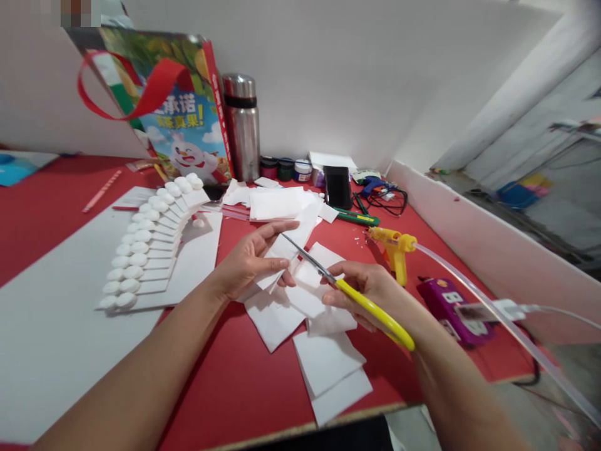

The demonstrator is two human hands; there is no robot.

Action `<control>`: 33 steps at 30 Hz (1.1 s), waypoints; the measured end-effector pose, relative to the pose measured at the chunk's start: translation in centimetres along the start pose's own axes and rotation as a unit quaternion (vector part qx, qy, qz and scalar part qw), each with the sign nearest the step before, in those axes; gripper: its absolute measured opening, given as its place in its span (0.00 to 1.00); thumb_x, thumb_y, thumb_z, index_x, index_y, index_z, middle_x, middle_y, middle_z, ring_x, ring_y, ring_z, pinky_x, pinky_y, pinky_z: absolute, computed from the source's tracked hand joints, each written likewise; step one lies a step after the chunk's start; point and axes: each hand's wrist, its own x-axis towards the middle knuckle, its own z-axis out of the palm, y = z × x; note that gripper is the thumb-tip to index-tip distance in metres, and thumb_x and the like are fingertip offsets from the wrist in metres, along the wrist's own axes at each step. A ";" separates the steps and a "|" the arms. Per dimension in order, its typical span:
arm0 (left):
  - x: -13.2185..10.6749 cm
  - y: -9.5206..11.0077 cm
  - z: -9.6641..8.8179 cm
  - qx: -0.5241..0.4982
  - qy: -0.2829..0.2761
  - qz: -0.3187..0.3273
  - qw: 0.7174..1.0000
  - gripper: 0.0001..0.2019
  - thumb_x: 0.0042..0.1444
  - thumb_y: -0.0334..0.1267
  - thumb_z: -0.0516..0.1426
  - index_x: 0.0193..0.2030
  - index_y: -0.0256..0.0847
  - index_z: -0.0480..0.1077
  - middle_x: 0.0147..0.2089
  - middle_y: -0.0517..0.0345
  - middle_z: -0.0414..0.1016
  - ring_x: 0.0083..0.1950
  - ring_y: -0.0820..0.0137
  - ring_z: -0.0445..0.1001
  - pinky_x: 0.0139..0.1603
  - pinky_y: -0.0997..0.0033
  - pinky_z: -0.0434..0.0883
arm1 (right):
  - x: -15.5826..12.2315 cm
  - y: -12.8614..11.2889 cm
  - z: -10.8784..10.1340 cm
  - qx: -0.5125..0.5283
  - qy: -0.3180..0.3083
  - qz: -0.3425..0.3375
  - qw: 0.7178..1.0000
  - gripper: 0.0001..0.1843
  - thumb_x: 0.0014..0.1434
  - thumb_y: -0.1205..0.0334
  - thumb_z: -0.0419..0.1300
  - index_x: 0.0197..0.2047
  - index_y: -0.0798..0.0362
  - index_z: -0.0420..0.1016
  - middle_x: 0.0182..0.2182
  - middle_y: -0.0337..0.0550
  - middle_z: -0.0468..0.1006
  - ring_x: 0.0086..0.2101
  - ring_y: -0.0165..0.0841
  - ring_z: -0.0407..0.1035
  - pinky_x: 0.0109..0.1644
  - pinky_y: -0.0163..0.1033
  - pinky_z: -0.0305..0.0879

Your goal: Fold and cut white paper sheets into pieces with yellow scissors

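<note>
Paper strip: a narrow piece of white paper is held just above the red table, in the middle of the view, between the two hands.
Left hand: the left hand pinches the strip, with the thumb underneath and the fingers stretched along the top. It is closed only as far as the paper needs.
Scissors: yellow-handled scissors point up and to the left, and the metal blades lie across the strip. From here I can't tell how far apart the blades are.
Right hand: the right hand is wrapped around the scissor handles, with its fingers curled shut on them.
Cut sheets: loose white squares lie overlapping on the table, directly under and in front of the hands.
Paper pile: more white sheets are heaped behind the hands.
Glue gun: a yellow glue gun stands just to the right of the scissors, with a clear glue stick trailing out of its back.
Power strip: a purple power strip sits near the right edge of the table, with a white plug in it.
White board: a large white board lies on the left, carrying a fan of white strips tipped with white ovals.
Back row: a printed bag with a red handle, a steel flask, small paint jars and a black box stand along the wall.
</note>
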 end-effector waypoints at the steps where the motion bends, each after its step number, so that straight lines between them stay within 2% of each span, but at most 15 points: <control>1: 0.0 0.0 0.0 -0.002 0.001 -0.003 1.000 0.31 0.53 0.31 0.69 0.63 0.44 0.69 0.64 0.45 0.69 0.30 0.72 0.82 0.33 0.71 0.79 | -0.1 0.0 0.0 0.003 -0.001 0.001 1.000 0.27 0.48 0.43 0.75 0.41 0.53 0.75 0.16 0.28 0.64 0.13 0.23 0.55 0.15 0.30 0.48; 4: 0.1 0.0 0.0 -0.012 0.013 -0.008 1.000 0.34 0.52 0.31 0.69 0.66 0.41 0.66 0.53 0.49 0.76 0.29 0.70 0.82 0.34 0.71 0.79 | -0.6 -0.5 0.2 0.009 -0.009 0.002 1.000 0.26 0.46 0.45 0.76 0.40 0.53 0.74 0.16 0.28 0.64 0.14 0.22 0.55 0.16 0.29 0.48; 7: 0.1 -0.2 -0.1 -0.025 0.018 0.000 1.000 0.38 0.51 0.30 0.70 0.68 0.39 0.63 0.44 0.53 0.79 0.29 0.69 0.82 0.33 0.71 0.78 | -1.2 -1.5 0.3 0.019 0.016 -0.010 1.000 0.27 0.45 0.43 0.76 0.39 0.52 0.73 0.15 0.27 0.63 0.13 0.23 0.54 0.16 0.30 0.47; 11: 0.1 -0.4 -0.4 -0.031 0.015 0.008 0.999 0.39 0.52 0.31 0.70 0.70 0.38 0.61 0.37 0.56 0.80 0.29 0.68 0.81 0.32 0.73 0.76 | -0.5 -3.4 -0.2 -0.028 0.152 -0.067 0.986 0.26 0.53 0.37 0.68 0.39 0.50 0.71 0.13 0.28 0.63 0.12 0.26 0.56 0.16 0.33 0.51; 13: 0.0 -0.4 -0.5 -0.035 0.020 0.004 0.999 0.37 0.52 0.31 0.69 0.69 0.38 0.64 0.36 0.57 0.80 0.27 0.70 0.80 0.29 0.74 0.76 | 0.7 -4.1 -0.7 -0.110 0.203 -0.054 0.971 0.27 0.54 0.36 0.67 0.41 0.50 0.71 0.17 0.35 0.71 0.15 0.33 0.65 0.19 0.36 0.58; 14: 0.0 -0.3 -0.5 -0.040 0.023 0.001 0.999 0.36 0.52 0.30 0.69 0.67 0.38 0.66 0.37 0.57 0.80 0.26 0.71 0.80 0.28 0.75 0.75 | 1.5 -4.3 -1.0 -0.182 0.235 -0.042 0.954 0.26 0.55 0.36 0.66 0.41 0.51 0.72 0.21 0.40 0.76 0.20 0.37 0.71 0.23 0.38 0.62; 15: 0.0 -0.2 -0.5 -0.046 0.025 -0.001 0.999 0.34 0.51 0.30 0.69 0.66 0.38 0.68 0.37 0.56 0.81 0.25 0.72 0.79 0.27 0.75 0.75 | 2.3 -4.4 -1.3 -0.273 0.272 -0.032 0.922 0.24 0.57 0.38 0.65 0.42 0.52 0.73 0.27 0.47 0.80 0.28 0.42 0.76 0.29 0.40 0.65; 17: -0.1 0.1 -0.5 -0.053 0.031 -0.006 0.998 0.31 0.51 0.30 0.69 0.63 0.37 0.71 0.38 0.56 0.81 0.23 0.72 0.78 0.25 0.76 0.74 | 3.8 -4.2 -1.7 -0.408 0.336 0.003 0.849 0.20 0.63 0.46 0.60 0.44 0.55 0.75 0.38 0.59 0.83 0.42 0.52 0.78 0.38 0.45 0.67; 18: -0.1 0.2 -0.5 -0.054 0.035 -0.007 0.998 0.30 0.51 0.30 0.69 0.62 0.37 0.72 0.37 0.56 0.82 0.23 0.72 0.78 0.25 0.76 0.74 | 4.5 -3.9 -1.8 -0.438 0.354 0.033 0.826 0.17 0.66 0.51 0.57 0.47 0.57 0.75 0.40 0.61 0.83 0.45 0.54 0.78 0.41 0.46 0.67; 21: -0.1 0.3 -0.4 -0.052 0.037 -0.009 0.998 0.29 0.52 0.30 0.69 0.62 0.39 0.72 0.32 0.58 0.81 0.22 0.72 0.78 0.25 0.75 0.75 | 6.1 -2.4 -1.8 -0.457 0.349 0.061 0.816 0.18 0.66 0.59 0.54 0.54 0.60 0.72 0.43 0.63 0.82 0.46 0.54 0.78 0.43 0.46 0.66; 27: 0.1 -0.1 -0.1 -0.068 0.033 -0.035 0.996 0.28 0.52 0.30 0.69 0.61 0.40 0.73 0.31 0.58 0.81 0.22 0.70 0.78 0.26 0.72 0.77 | 7.9 -0.2 -1.8 -0.454 0.321 0.007 0.831 0.20 0.67 0.61 0.56 0.58 0.61 0.68 0.47 0.60 0.81 0.47 0.48 0.76 0.46 0.41 0.64; 31: 0.2 -0.3 -0.3 -0.067 0.042 -0.039 0.996 0.29 0.51 0.30 0.69 0.61 0.40 0.73 0.43 0.52 0.84 0.23 0.72 0.78 0.26 0.74 0.77 | 8.6 0.5 -1.8 -0.463 0.333 -0.027 0.821 0.19 0.67 0.62 0.56 0.59 0.60 0.68 0.49 0.59 0.79 0.48 0.46 0.75 0.48 0.41 0.64; 33: 0.2 -0.4 -0.4 -0.065 0.042 -0.037 0.996 0.28 0.51 0.30 0.69 0.60 0.40 0.74 0.45 0.51 0.84 0.23 0.72 0.78 0.24 0.75 0.76 | 8.9 0.6 -1.7 -0.477 0.342 -0.023 0.810 0.18 0.68 0.63 0.56 0.58 0.60 0.68 0.49 0.59 0.79 0.47 0.47 0.75 0.48 0.42 0.64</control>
